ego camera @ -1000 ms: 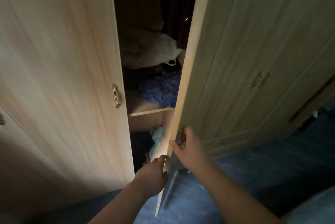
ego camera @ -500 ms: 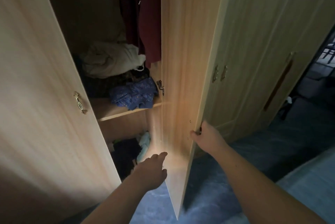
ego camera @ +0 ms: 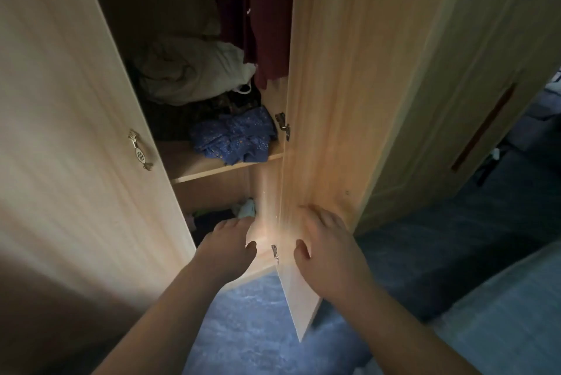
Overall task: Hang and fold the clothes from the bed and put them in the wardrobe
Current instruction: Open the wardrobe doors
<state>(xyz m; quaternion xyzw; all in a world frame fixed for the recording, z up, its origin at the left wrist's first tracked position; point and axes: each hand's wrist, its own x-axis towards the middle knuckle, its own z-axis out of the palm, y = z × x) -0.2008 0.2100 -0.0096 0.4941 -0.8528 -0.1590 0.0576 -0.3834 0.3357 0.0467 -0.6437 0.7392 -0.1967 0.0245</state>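
Observation:
A light wooden wardrobe stands with its right door (ego camera: 331, 101) swung wide open. My right hand (ego camera: 328, 244) lies flat against the inner face of that door, fingers straight. Lower left of it, my left hand (ego camera: 227, 244) hovers with relaxed fingers at the bottom compartment's opening and holds nothing. On the shelf (ego camera: 200, 171) lie a crumpled blue patterned garment (ego camera: 236, 138), dark clothes and a pale bundle (ego camera: 194, 71). Dark red garments (ego camera: 261, 10) hang above. More clothes (ego camera: 243, 210) sit in the bottom compartment.
The left wardrobe door (ego camera: 76, 119), with an ornate metal handle (ego camera: 140, 153), stands partly open on the left. Blue carpet (ego camera: 243, 329) covers the floor. A pale bed edge (ego camera: 501, 314) shows at bottom right. A further closed wardrobe section (ego camera: 455, 101) stands to the right.
The right door has swung from nearly shut to wide open. My right hand let go of the door's edge and now lies flat on its inner face.

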